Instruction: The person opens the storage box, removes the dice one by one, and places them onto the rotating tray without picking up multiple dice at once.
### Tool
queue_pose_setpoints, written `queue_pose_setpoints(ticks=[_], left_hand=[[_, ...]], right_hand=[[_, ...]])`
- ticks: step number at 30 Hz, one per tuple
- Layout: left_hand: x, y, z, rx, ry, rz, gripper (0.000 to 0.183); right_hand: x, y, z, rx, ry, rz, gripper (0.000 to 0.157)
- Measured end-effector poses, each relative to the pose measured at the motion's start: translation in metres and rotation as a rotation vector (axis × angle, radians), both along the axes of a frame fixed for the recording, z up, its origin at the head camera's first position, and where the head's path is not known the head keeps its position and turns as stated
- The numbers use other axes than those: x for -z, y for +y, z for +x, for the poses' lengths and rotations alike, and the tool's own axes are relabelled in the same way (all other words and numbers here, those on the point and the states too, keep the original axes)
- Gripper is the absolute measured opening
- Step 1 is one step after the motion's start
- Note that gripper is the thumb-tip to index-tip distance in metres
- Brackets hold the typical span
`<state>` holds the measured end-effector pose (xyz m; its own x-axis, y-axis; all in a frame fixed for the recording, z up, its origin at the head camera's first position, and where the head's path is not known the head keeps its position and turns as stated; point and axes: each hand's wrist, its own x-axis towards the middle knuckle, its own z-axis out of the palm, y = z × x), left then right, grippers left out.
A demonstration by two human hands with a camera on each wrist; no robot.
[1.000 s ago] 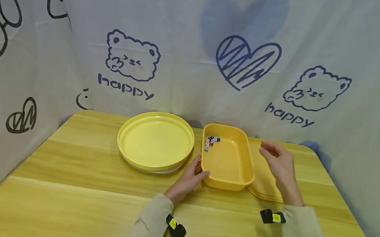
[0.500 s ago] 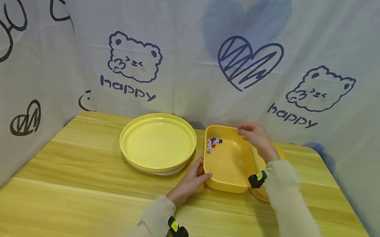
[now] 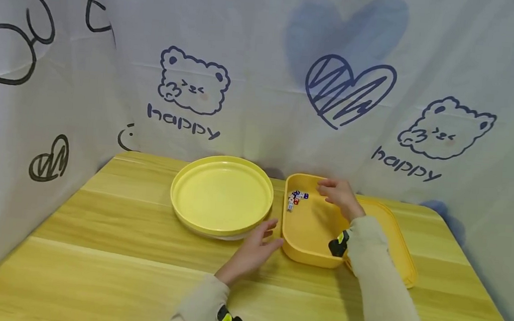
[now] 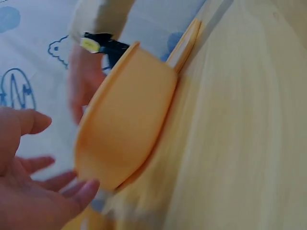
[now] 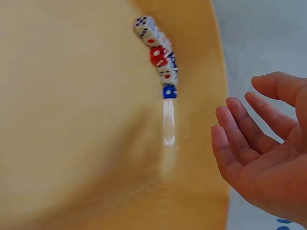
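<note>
An orange-yellow rectangular box (image 3: 314, 258) stands on the table. In its far left corner lies a cluster of white, red and blue dice (image 3: 296, 200), seen closely as a curved row of dice (image 5: 160, 52) in the right wrist view. Just off the box's near left side is my left hand (image 3: 252, 251), fingers spread and holding nothing; in the left wrist view its fingertips come close to the wall, and contact is hard to tell. My right hand (image 3: 337, 194) hovers at the box's far right, fingers loosely bent; the right wrist view shows nothing in this hand (image 5: 268, 148).
A round yellow tray (image 3: 222, 198) sits left of the box, on something whitish. To the right lies a flat orange-yellow lid (image 3: 397, 242), partly behind my right arm. A white curtain (image 3: 261, 105) with drawn bears and hearts hangs behind the wooden table (image 3: 117, 270).
My right hand has moved left from above the lid to over the box's far right side. My left hand has let go of the box's near left corner and drawn slightly away.
</note>
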<state>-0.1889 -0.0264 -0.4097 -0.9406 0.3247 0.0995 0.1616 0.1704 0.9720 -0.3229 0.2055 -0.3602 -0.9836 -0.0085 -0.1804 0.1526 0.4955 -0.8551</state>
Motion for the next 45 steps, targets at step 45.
queue_pose_setpoints(ticks=[45], left_hand=[[0.004,-0.146,-0.022,0.092,0.612,-0.56,0.012]], right_hand=[[0.045,0.001,-0.026,-0.045,0.126,0.114,0.029]])
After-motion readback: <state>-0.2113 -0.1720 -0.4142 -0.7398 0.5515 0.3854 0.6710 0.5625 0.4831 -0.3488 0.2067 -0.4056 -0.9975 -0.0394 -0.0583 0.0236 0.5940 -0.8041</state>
